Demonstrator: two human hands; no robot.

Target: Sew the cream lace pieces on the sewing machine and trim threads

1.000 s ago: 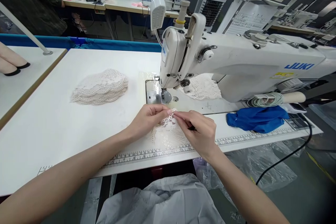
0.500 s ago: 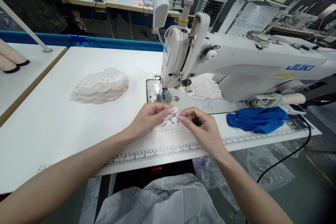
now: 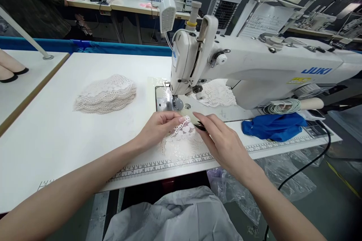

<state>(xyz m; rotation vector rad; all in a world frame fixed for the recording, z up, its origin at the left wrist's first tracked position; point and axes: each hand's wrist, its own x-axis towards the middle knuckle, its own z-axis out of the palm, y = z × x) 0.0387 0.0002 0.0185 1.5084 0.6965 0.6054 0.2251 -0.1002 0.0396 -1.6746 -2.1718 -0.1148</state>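
One table (image 3: pixel 62 131), sewing machine (image 3: pixel 254 56) on its right part. Left hand (image 3: pixel 158 128), reaching over the front edge, pinches the lace piece (image 3: pixel 185 128) near that edge. Right hand (image 3: pixel 223 137), back upward, fingers angled left, grips black tool (image 3: pixel 200 126) beside the lace piece.

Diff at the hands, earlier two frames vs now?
Right hand has let go of the lace piece and sits just right of it; the small black tool, earlier tucked in its palm, now shows between the fingers, tip toward the lace. Unchanged: left hand pinching the lace edge, lace stack, JUKI sewing machine, blue cloth. Slight overall shift is the camera.
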